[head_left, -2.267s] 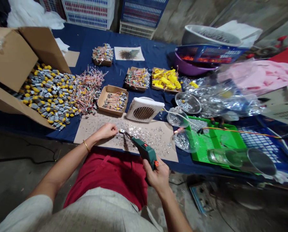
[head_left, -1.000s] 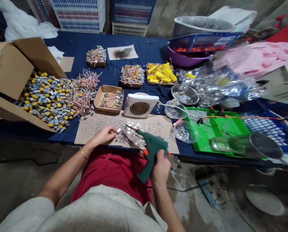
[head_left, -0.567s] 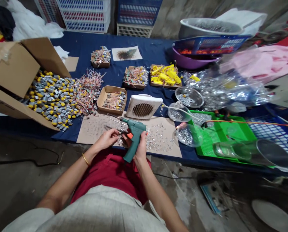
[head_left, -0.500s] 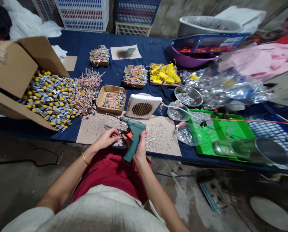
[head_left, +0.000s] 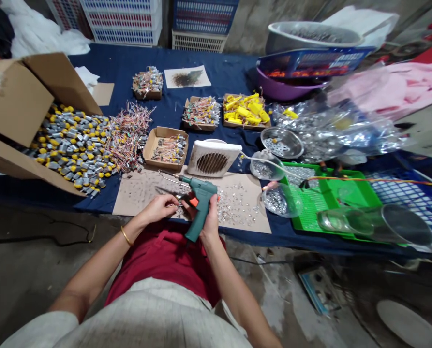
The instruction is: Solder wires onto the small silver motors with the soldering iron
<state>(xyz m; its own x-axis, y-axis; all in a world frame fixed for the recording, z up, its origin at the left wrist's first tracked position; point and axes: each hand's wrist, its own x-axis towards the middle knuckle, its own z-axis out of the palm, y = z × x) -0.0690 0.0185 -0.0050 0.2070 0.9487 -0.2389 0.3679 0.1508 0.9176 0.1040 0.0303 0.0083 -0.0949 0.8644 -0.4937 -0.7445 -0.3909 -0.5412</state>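
Observation:
A green soldering gun (head_left: 200,210) with an orange trigger is gripped by my right hand (head_left: 211,217). Its metal tip and curved feed tube point up and left over the cardboard sheet (head_left: 136,195). To the left of the gun, my left hand (head_left: 161,208) pinches something small near the fingers of my right hand; the fingers mostly cover it. Small shiny metal pieces (head_left: 237,205) lie scattered on the cardboard. Just behind the gun stands a white square fan (head_left: 216,157) with a grimy grille.
Grey motors with yellow caps (head_left: 78,150) spill from a tipped carton (head_left: 8,96), beside wired motors (head_left: 128,135). Small boxes hold wired motors (head_left: 170,150) and yellow parts (head_left: 246,111). To the right are clear bowls (head_left: 279,200), a green tray (head_left: 310,212) and stacked basins (head_left: 310,38).
My left fingers have shifted slightly at the small thing they pinch. The soldering gun stays nearly in place in my right hand. The whole view has drifted a little.

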